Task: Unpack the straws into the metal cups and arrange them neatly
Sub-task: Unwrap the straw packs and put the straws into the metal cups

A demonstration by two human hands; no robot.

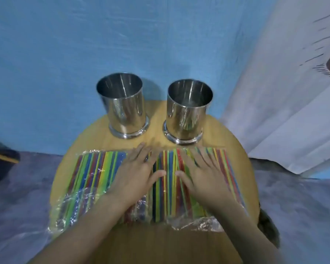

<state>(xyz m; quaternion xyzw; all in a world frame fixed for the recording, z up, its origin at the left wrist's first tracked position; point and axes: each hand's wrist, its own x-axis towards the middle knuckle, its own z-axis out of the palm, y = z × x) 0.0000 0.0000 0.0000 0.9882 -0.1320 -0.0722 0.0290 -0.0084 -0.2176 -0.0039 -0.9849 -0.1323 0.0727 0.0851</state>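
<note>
Straws [95, 172]: multicolour (green, blue, red, yellow), sealed in a clear plastic wrap [72, 208], lying flat in one wide layer across the middle of the table, running near-to-far

Wrap is crinkled at the near end, and its near-left corner hangs past the table rim

Left hand [135, 174]: palm down on the pack just left of centre, fingers straight and slightly spread, gripping nothing, just resting or pressing flat
Right hand [202, 174]: same pose just right of centre, fingers straight and fanned, holding nothing. The thumbs point at each other with a small gap between them

Left cup [125, 109] and right cup [187, 115]: polished steel with flared base rings, both upright, side by side at the far edge of the table with a gap between them. Interiors show bare metal. The pack's far edge sits just beside their bases; can't tell if it touches

Surface: round table [160, 242], light wood, smooth top, grain visible at the near side

Room: wrinkled blue cloth [65, 44] hangs behind the table and fills the back. White cloth [284, 82] with dark stitch-like marks drapes down on the right. Grey-purple fabric [297, 216] lies around the table on both sides. Dark object with a yellow edge [0, 159] at far left, too cropped to identify. Dark blurred shape [269, 227] at the table's near-right rim, can't tell what it is
</note>
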